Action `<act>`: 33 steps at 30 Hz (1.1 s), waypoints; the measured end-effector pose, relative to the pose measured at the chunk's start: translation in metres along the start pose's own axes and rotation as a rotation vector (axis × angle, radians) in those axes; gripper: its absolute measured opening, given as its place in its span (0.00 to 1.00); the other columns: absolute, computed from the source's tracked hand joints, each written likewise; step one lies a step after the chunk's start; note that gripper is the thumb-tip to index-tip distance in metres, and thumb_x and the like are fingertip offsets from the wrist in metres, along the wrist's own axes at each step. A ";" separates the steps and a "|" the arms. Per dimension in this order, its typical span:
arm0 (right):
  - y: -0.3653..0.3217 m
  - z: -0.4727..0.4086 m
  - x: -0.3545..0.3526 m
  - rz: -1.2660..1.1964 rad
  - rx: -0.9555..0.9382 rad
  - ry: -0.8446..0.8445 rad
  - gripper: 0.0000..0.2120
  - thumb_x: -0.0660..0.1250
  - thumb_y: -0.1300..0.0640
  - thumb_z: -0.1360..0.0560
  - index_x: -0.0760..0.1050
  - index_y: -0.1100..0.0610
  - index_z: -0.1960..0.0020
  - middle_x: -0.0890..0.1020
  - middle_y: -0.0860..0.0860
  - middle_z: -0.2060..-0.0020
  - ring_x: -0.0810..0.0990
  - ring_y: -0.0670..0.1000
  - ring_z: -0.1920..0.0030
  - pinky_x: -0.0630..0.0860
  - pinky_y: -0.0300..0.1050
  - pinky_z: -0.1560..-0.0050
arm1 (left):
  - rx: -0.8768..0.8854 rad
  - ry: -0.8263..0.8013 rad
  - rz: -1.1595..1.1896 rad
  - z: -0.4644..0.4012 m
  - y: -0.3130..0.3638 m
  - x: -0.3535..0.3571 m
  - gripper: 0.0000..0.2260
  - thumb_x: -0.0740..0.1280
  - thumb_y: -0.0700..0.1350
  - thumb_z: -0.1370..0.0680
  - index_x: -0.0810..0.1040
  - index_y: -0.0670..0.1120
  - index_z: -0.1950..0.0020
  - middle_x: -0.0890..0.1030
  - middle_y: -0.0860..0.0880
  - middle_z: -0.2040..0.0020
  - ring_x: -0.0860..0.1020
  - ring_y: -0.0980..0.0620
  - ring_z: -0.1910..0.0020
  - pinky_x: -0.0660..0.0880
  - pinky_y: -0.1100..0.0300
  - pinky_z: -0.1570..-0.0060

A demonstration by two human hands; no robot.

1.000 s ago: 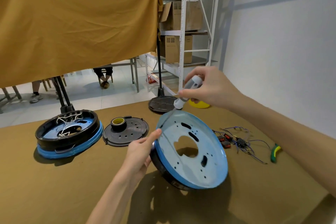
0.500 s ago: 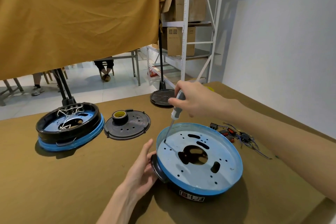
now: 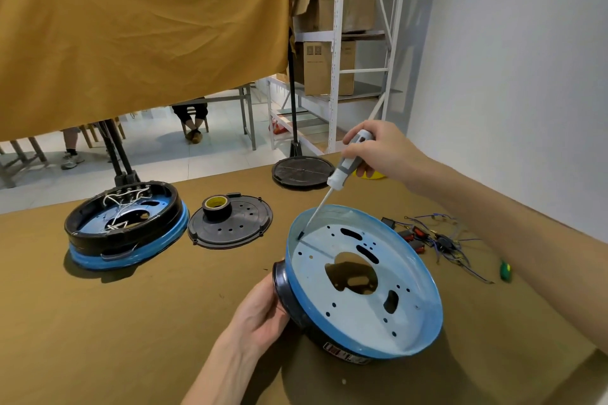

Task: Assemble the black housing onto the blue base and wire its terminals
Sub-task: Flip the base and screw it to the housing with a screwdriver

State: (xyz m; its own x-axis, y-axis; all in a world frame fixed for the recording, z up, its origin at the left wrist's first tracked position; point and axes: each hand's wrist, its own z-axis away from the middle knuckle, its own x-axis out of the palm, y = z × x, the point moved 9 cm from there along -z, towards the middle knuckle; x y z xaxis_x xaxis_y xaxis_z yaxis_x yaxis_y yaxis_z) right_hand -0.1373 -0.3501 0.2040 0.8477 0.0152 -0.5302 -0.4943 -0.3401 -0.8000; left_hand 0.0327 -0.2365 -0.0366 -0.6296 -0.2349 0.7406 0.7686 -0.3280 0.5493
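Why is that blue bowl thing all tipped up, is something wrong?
The blue base is tilted, not flat on the table. It looks deliberate: the left hand props its black housing while the right hand holds a screwdriver tip inside. The loose wires lie tangled. Nothing looks broken.

a mustard cloth (image 3: 141, 29) hung left, white shelving (image 3: 335, 52) held what looked like cardboard boxes (image 3: 329, 67), plain white wall (image 3: 513, 76) right.
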 end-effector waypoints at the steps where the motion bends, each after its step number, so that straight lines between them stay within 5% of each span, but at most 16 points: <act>1: 0.007 0.000 -0.002 -0.023 0.026 0.013 0.07 0.71 0.60 0.22 0.78 0.59 0.45 0.83 0.55 0.59 0.80 0.44 0.73 0.77 0.36 0.72 | 0.020 -0.001 -0.008 0.001 0.002 0.002 0.08 0.69 0.37 0.31 0.87 0.34 0.62 0.86 0.35 0.57 0.87 0.41 0.64 0.83 0.48 0.70; 7: 0.056 0.006 -0.011 -0.296 0.227 0.067 0.05 0.74 0.58 0.23 0.80 0.59 0.53 0.84 0.51 0.69 0.79 0.48 0.74 0.77 0.40 0.71 | 0.078 0.049 -0.017 0.003 0.007 -0.003 0.08 0.70 0.41 0.33 0.86 0.37 0.67 0.86 0.38 0.63 0.86 0.45 0.70 0.80 0.54 0.77; 14: 0.108 0.028 -0.007 -0.758 0.477 0.109 0.12 0.72 0.58 0.22 0.77 0.64 0.43 0.85 0.61 0.58 0.80 0.50 0.71 0.80 0.40 0.69 | 0.079 0.087 -0.019 0.001 0.009 -0.013 0.06 0.71 0.38 0.32 0.87 0.37 0.64 0.86 0.37 0.60 0.87 0.44 0.66 0.82 0.52 0.74; 17: 0.115 0.043 0.013 -0.977 0.541 -0.050 0.18 0.71 0.61 0.23 0.74 0.67 0.36 0.85 0.65 0.52 0.85 0.53 0.62 0.83 0.41 0.64 | 0.080 0.128 -0.035 0.000 0.009 -0.018 0.08 0.69 0.40 0.25 0.85 0.35 0.56 0.86 0.38 0.61 0.86 0.45 0.67 0.81 0.53 0.75; 20: 0.108 0.062 0.044 -0.909 0.548 -0.289 0.22 0.71 0.61 0.25 0.73 0.69 0.34 0.84 0.65 0.50 0.85 0.53 0.59 0.83 0.42 0.62 | 0.114 0.125 -0.070 0.000 0.012 -0.017 0.07 0.66 0.39 0.20 0.81 0.37 0.53 0.85 0.39 0.63 0.86 0.47 0.69 0.81 0.54 0.76; 23: 0.092 0.075 0.072 -0.795 0.512 -0.413 0.20 0.63 0.66 0.23 0.69 0.66 0.31 0.79 0.63 0.50 0.83 0.55 0.58 0.82 0.45 0.58 | 0.168 0.054 -0.147 0.001 0.018 -0.007 0.08 0.70 0.42 0.30 0.87 0.39 0.60 0.86 0.40 0.61 0.86 0.48 0.66 0.82 0.56 0.72; 26: 0.079 0.075 0.088 -0.626 0.460 -0.393 0.18 0.58 0.67 0.21 0.70 0.65 0.31 0.75 0.59 0.56 0.79 0.53 0.64 0.78 0.47 0.63 | 0.205 0.051 -0.207 0.002 0.021 -0.003 0.08 0.70 0.44 0.29 0.88 0.42 0.59 0.87 0.42 0.60 0.86 0.49 0.65 0.83 0.56 0.69; 33: 0.052 0.073 0.079 -0.262 0.171 -0.336 0.11 0.69 0.62 0.19 0.79 0.58 0.38 0.80 0.55 0.63 0.76 0.49 0.72 0.74 0.41 0.74 | 0.105 0.068 -0.141 0.001 0.025 -0.016 0.12 0.65 0.43 0.19 0.84 0.36 0.44 0.86 0.39 0.57 0.87 0.46 0.61 0.83 0.51 0.63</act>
State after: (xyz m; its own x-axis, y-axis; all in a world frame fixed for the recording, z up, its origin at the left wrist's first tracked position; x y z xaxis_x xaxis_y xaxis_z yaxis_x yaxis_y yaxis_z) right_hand -0.1107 -0.2982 0.0999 0.8528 0.3940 -0.3429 -0.3202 -0.1244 -0.9392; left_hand 0.0618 -0.2403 -0.0344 -0.7357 -0.2560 0.6271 0.6773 -0.2661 0.6859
